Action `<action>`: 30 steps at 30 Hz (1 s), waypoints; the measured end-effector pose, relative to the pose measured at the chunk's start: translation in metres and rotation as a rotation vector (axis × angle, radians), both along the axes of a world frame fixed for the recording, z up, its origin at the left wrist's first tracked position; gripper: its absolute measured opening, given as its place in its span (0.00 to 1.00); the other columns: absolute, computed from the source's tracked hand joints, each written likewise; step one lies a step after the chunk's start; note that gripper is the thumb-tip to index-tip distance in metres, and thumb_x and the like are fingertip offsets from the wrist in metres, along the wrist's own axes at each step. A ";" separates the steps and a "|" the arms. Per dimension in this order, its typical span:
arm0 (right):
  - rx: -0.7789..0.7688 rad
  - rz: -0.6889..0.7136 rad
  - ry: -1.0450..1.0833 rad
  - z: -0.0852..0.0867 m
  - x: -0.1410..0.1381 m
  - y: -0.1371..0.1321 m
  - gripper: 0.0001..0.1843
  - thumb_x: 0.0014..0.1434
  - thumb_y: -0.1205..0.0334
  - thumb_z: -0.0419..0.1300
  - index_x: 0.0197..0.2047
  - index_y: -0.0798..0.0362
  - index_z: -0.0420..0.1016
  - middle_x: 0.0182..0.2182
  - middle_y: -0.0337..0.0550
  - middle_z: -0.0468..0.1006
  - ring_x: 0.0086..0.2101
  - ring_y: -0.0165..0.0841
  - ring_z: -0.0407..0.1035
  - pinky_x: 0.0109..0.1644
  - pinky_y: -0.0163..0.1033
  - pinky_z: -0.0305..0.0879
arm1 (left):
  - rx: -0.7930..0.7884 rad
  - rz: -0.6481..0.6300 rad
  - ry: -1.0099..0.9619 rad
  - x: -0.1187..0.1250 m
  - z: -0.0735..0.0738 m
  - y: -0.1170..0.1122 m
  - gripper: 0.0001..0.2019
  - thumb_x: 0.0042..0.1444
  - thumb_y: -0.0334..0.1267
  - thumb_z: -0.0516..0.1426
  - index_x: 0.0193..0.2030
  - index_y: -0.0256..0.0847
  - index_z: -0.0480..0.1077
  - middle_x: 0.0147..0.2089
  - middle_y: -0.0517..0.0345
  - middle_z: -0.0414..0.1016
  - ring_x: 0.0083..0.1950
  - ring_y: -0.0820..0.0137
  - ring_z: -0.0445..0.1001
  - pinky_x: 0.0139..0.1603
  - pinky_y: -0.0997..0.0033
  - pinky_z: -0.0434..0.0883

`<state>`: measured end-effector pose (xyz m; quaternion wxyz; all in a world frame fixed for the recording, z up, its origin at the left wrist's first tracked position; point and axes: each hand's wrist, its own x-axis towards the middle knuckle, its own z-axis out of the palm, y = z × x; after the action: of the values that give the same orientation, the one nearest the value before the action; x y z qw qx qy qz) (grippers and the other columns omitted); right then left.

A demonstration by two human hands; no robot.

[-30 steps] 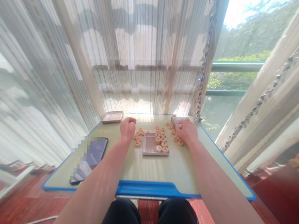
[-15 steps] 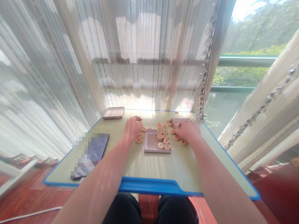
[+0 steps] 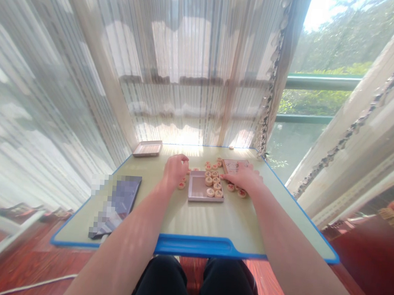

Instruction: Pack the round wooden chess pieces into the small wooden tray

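Observation:
A shallow open box [image 3: 197,193] stands mid-table, with several round wooden Chinese chess pieces [image 3: 216,180] standing in its right part. To its left, my left hand [image 3: 176,169] is closed with the fingers curled in; what they hold, if anything, is hidden. Red-marked chess pieces [image 3: 181,185] lie beside that hand, partly covered by it. My right hand [image 3: 247,177] is spread low over the table right of the box, its thumb near a piece at the box's corner. Below its palm lie more red-marked pieces [image 3: 242,193], and behind it is a printed box lid [image 3: 231,165].
An empty shallow tray [image 3: 147,149] sits at the far left corner. A dark flat object [image 3: 127,196], partly pixelated, lies at left. The table [image 3: 199,221] has a blue edge, and sheer curtains [image 3: 193,98] hang behind it.
My right hand has spread its fingers and shifted slightly left, uncovering more of the printed lid. My left hand has curled in a little more. The whole view has shifted slightly.

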<state>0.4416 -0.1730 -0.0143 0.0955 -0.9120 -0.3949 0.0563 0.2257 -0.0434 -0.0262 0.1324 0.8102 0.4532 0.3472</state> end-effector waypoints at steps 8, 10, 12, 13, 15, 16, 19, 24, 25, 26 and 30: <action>-0.012 0.009 -0.014 0.003 -0.002 -0.002 0.57 0.38 0.22 0.53 0.64 0.49 0.59 0.61 0.58 0.60 0.53 0.57 0.62 0.52 0.55 0.59 | -0.030 -0.004 0.046 0.000 0.001 -0.002 0.14 0.52 0.33 0.50 0.39 0.40 0.77 0.43 0.50 0.79 0.46 0.61 0.74 0.49 0.67 0.69; -0.010 0.011 -0.014 0.002 -0.002 -0.002 0.57 0.38 0.22 0.53 0.65 0.48 0.58 0.62 0.58 0.60 0.53 0.57 0.62 0.52 0.55 0.59 | -0.030 0.001 0.051 0.000 0.001 -0.003 0.14 0.52 0.33 0.50 0.38 0.41 0.77 0.42 0.51 0.80 0.45 0.62 0.74 0.48 0.67 0.69; 0.001 0.016 -0.013 0.001 -0.002 -0.002 0.57 0.38 0.22 0.53 0.64 0.48 0.59 0.61 0.58 0.61 0.54 0.57 0.62 0.52 0.55 0.60 | -0.019 0.005 0.047 0.000 0.001 -0.004 0.14 0.53 0.33 0.50 0.37 0.41 0.77 0.42 0.51 0.79 0.45 0.62 0.74 0.48 0.67 0.69; 0.007 0.016 -0.012 0.000 -0.001 -0.002 0.57 0.38 0.22 0.53 0.64 0.48 0.59 0.61 0.58 0.61 0.54 0.57 0.62 0.52 0.55 0.60 | -0.013 0.007 0.044 0.000 0.001 -0.004 0.14 0.53 0.33 0.50 0.37 0.41 0.77 0.42 0.51 0.79 0.45 0.62 0.74 0.48 0.67 0.69; 0.019 0.010 -0.008 -0.002 0.002 0.000 0.56 0.39 0.22 0.53 0.64 0.48 0.59 0.61 0.59 0.62 0.54 0.58 0.62 0.53 0.57 0.59 | -0.009 0.013 0.042 0.001 0.000 -0.003 0.13 0.53 0.32 0.50 0.36 0.41 0.77 0.41 0.51 0.79 0.45 0.62 0.74 0.48 0.66 0.69; 0.024 0.002 -0.005 -0.003 0.005 0.001 0.56 0.40 0.22 0.53 0.64 0.49 0.59 0.62 0.60 0.61 0.54 0.59 0.61 0.53 0.58 0.59 | -0.011 0.016 0.044 0.001 0.000 -0.003 0.13 0.53 0.32 0.50 0.36 0.41 0.77 0.41 0.51 0.79 0.45 0.61 0.74 0.48 0.66 0.69; 0.046 -0.010 -0.006 -0.007 0.014 0.004 0.54 0.42 0.23 0.53 0.64 0.50 0.60 0.65 0.61 0.56 0.56 0.61 0.60 0.54 0.61 0.58 | -0.012 0.025 0.052 0.001 -0.002 -0.001 0.12 0.54 0.33 0.51 0.35 0.42 0.77 0.41 0.50 0.79 0.44 0.61 0.74 0.48 0.65 0.69; 0.057 0.019 -0.010 -0.012 0.027 0.007 0.55 0.43 0.23 0.51 0.66 0.51 0.58 0.67 0.60 0.53 0.58 0.61 0.57 0.56 0.62 0.57 | -0.023 0.034 0.041 0.000 -0.006 0.001 0.12 0.55 0.34 0.51 0.36 0.41 0.76 0.41 0.49 0.79 0.45 0.60 0.75 0.48 0.63 0.69; 0.044 0.010 -0.009 -0.012 0.028 0.007 0.55 0.43 0.23 0.51 0.66 0.50 0.57 0.67 0.59 0.52 0.58 0.61 0.57 0.57 0.62 0.57 | -0.024 0.032 0.040 0.000 -0.007 0.001 0.12 0.55 0.34 0.51 0.36 0.41 0.76 0.41 0.49 0.79 0.45 0.60 0.75 0.49 0.63 0.69; 0.032 -0.001 -0.009 -0.012 0.028 0.007 0.55 0.43 0.23 0.51 0.66 0.49 0.57 0.67 0.58 0.52 0.58 0.61 0.58 0.57 0.62 0.57 | -0.019 0.030 0.043 0.000 -0.009 0.002 0.12 0.56 0.34 0.51 0.36 0.41 0.76 0.41 0.50 0.79 0.46 0.61 0.75 0.49 0.63 0.69; 0.009 -0.004 -0.025 -0.009 0.027 0.005 0.55 0.43 0.22 0.49 0.67 0.48 0.56 0.67 0.57 0.52 0.58 0.58 0.59 0.57 0.60 0.57 | 0.053 0.065 0.050 -0.002 -0.014 0.006 0.13 0.56 0.34 0.50 0.35 0.41 0.76 0.41 0.49 0.79 0.49 0.60 0.74 0.51 0.62 0.68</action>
<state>0.4682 -0.1681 -0.0237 0.0949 -0.9130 -0.3943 0.0430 0.2240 -0.0373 -0.0404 0.0883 0.8067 0.4732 0.3428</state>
